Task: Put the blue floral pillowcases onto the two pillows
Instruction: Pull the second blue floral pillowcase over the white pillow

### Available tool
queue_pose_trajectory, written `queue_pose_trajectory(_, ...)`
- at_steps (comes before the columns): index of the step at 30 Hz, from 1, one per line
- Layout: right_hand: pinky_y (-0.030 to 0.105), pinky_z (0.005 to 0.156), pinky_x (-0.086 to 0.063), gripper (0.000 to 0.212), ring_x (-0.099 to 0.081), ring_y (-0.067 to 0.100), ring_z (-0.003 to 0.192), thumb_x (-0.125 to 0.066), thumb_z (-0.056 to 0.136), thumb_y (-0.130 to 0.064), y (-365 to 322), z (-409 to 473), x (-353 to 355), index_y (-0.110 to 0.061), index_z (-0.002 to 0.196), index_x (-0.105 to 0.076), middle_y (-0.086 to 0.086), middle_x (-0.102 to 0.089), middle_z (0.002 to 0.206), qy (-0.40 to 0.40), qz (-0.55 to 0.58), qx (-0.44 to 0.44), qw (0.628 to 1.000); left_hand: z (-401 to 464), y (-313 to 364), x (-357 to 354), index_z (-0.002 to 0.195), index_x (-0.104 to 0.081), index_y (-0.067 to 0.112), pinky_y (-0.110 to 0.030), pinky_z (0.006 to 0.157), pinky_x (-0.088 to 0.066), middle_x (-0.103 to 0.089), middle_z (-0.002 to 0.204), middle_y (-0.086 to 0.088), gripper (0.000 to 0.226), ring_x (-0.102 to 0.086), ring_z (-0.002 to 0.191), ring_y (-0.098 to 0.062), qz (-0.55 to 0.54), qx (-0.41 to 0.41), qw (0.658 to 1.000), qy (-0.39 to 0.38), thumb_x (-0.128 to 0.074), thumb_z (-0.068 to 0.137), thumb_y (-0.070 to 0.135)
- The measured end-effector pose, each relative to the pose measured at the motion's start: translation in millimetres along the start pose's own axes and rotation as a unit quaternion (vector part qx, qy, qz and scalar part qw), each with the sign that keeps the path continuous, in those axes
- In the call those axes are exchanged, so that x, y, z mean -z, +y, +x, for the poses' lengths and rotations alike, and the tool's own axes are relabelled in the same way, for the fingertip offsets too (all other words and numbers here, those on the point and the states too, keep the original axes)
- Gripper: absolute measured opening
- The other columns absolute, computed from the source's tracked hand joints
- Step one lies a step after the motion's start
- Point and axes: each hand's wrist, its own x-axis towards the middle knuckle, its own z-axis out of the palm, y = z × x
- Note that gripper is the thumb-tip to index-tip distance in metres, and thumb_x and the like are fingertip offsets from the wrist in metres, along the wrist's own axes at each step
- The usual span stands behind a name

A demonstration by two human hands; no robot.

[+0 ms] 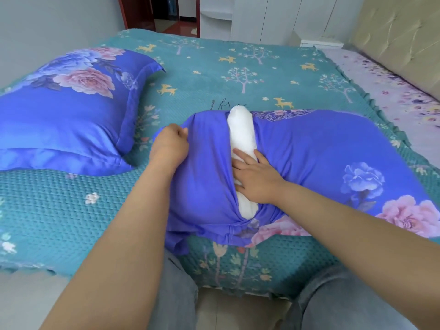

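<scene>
Low in the frame, two legs in grey trousers [173, 294] are standing against the near edge of the bed, which is covered by a teal quilted bedspread printed with deer and trees [238, 75]. Just above them, at centre frame, the second blue floral pillowcase [309, 148] is lying across the bed edge with its white pillow [240, 134] showing through a long slit opening.

The right hand [254, 179] is resting flat with fingers spread and straight, pressing the white filling down into the slit. The left hand [172, 144] is curling its fingers round the loose blue flap at the left of the opening and pulling it taut.

To finish this step well, the right hand is probably best pushing the filling toward the far corners while the left is drawing the flap across, so no white remains showing. The cloth is bunching at the lower end of the slit, so smoothing there likely matters.

The pillow is overhanging the near bed edge, so sliding it up-frame looks safer. Open bedspread is lying beyond it. At upper left, the first pillow in its blue floral pillowcase [66, 110] is sitting finished, well apart.
</scene>
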Motion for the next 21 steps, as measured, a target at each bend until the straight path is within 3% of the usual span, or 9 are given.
queue_pose_trajectory(3, 0.049, 0.116, -0.002, 0.060, 0.001, 0.012, 0.146, -0.018, 0.092, -0.055, 0, 3, -1, -0.034, 0.148, -0.017, -0.017, -0.015, 0.155, 0.028, 0.012, 0.004, 1.000, 0, -6, -1, 0.112, -0.053, 0.010, -0.040, 0.091, -0.041, -0.055, 0.120, -0.014, 0.041, -0.054, 0.112, -0.033, 0.019, -0.006, 0.998, 0.051, -0.046, 0.093, 0.046)
queue_pose_trajectory(6, 0.045, 0.117, -0.004, 0.070, -0.011, 0.009, 0.145, -0.012, 0.084, -0.060, 0, -2, -4, -0.030, 0.146, -0.024, -0.015, -0.024, 0.154, 0.053, 0.023, 0.013, 0.998, 1, 7, -10, 0.126, -0.048, 0.010, -0.043, 0.093, -0.042, -0.051, 0.128, -0.013, 0.061, -0.051, 0.118, -0.033, 0.113, -0.019, 0.993, 0.008, -0.048, 0.088, 0.058)
queue_pose_trajectory(8, 0.042, 0.116, -0.010, 0.073, -0.022, 0.008, 0.141, -0.009, 0.079, -0.059, 1, -6, -4, -0.030, 0.141, -0.036, -0.016, -0.035, 0.149, 0.063, 0.058, 0.024, 0.996, 7, 9, -16, 0.119, -0.056, 0.010, -0.038, 0.086, -0.043, -0.057, 0.123, -0.014, 0.052, -0.054, 0.114, -0.033, 0.142, 0.004, 0.990, -0.002, -0.053, 0.089, 0.052)
queue_pose_trajectory(10, 0.038, 0.110, -0.028, 0.059, -0.042, 0.010, 0.128, -0.019, 0.083, -0.051, 4, -7, -1, -0.032, 0.129, -0.051, -0.014, -0.052, 0.135, 0.089, 0.162, 0.016, 0.983, 12, 6, -17, 0.102, -0.066, 0.012, -0.032, 0.075, -0.040, -0.065, 0.110, -0.014, 0.031, -0.059, 0.103, -0.031, 0.101, 0.024, 0.994, 0.014, -0.058, 0.089, 0.039)
queue_pose_trajectory(13, 0.035, 0.094, -0.045, 0.030, -0.059, 0.011, 0.105, -0.041, 0.092, -0.036, 16, 4, 27, -0.033, 0.109, -0.065, -0.013, -0.067, 0.112, 0.154, 0.319, -0.089, 0.931, 11, 8, -19, 0.091, -0.067, 0.011, -0.028, 0.068, -0.035, -0.068, 0.097, -0.014, 0.023, -0.060, 0.094, -0.031, 0.048, 0.014, 0.998, 0.032, -0.056, 0.092, 0.031)
queue_pose_trajectory(16, 0.032, 0.101, -0.039, 0.028, -0.050, 0.015, 0.120, -0.052, 0.090, -0.026, 41, 36, 64, -0.030, 0.116, -0.062, -0.009, -0.059, 0.127, 0.237, 0.228, -0.118, 0.937, 7, 14, -21, 0.089, -0.066, 0.009, -0.033, 0.071, -0.040, -0.067, 0.096, -0.014, 0.023, -0.058, 0.095, -0.033, 0.037, -0.028, 0.997, 0.063, -0.052, 0.093, 0.028)
queue_pose_trajectory(19, 0.040, 0.116, -0.016, 0.055, -0.017, 0.017, 0.144, -0.054, 0.089, -0.041, 60, 71, 92, -0.028, 0.140, -0.039, -0.005, -0.025, 0.155, 0.140, 0.153, -0.109, 0.972, 4, 16, -20, 0.093, -0.063, 0.010, -0.035, 0.077, -0.040, -0.063, 0.103, -0.014, 0.019, -0.055, 0.099, -0.032, -0.006, -0.066, 0.993, 0.095, -0.048, 0.094, 0.023)
queue_pose_trajectory(21, 0.038, 0.109, -0.026, 0.056, -0.031, 0.020, 0.138, -0.049, 0.090, -0.053, 64, 82, 96, -0.025, 0.138, -0.041, -0.002, -0.036, 0.149, 0.065, 0.193, -0.150, 0.968, 3, 16, -17, 0.097, -0.057, 0.008, -0.033, 0.073, -0.036, -0.061, 0.104, -0.014, 0.020, -0.054, 0.097, -0.031, -0.035, -0.053, 0.994, 0.090, -0.042, 0.097, 0.022)
